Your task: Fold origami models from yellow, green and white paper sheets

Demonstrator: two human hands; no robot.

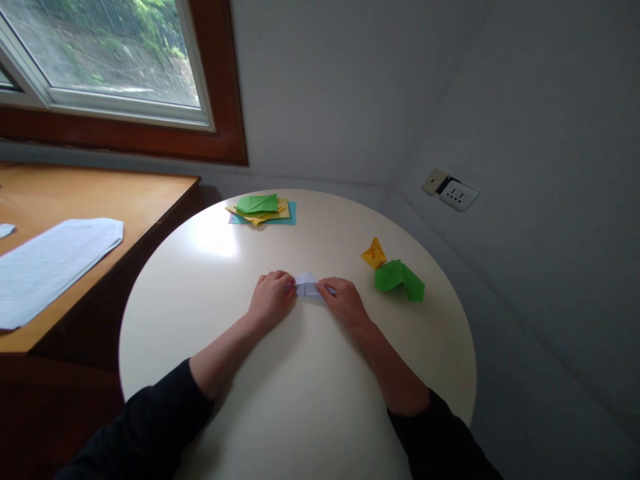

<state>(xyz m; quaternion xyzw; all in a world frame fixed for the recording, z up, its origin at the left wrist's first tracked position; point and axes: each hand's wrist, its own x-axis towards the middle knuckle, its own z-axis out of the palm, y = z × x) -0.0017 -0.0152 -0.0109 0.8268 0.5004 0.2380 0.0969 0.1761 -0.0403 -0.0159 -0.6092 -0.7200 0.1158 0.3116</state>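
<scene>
A small piece of folded white paper (307, 289) lies at the middle of the round table, its upper edge coming to a low point. My left hand (273, 295) pinches its left end, with the fingers curled over it. At the other end, my right hand (344, 300) grips the paper between thumb and fingers. Creases run across the part that shows between my hands; both ends are covered by my fingers.
Right of my hands sit a folded yellow paper shape (374, 254) and a folded green paper (399, 280). A stack of coloured papers (291, 213) lies at the far edge of the round table (310, 400). Left stands a wooden desk (145, 193) with white sheets (60, 260).
</scene>
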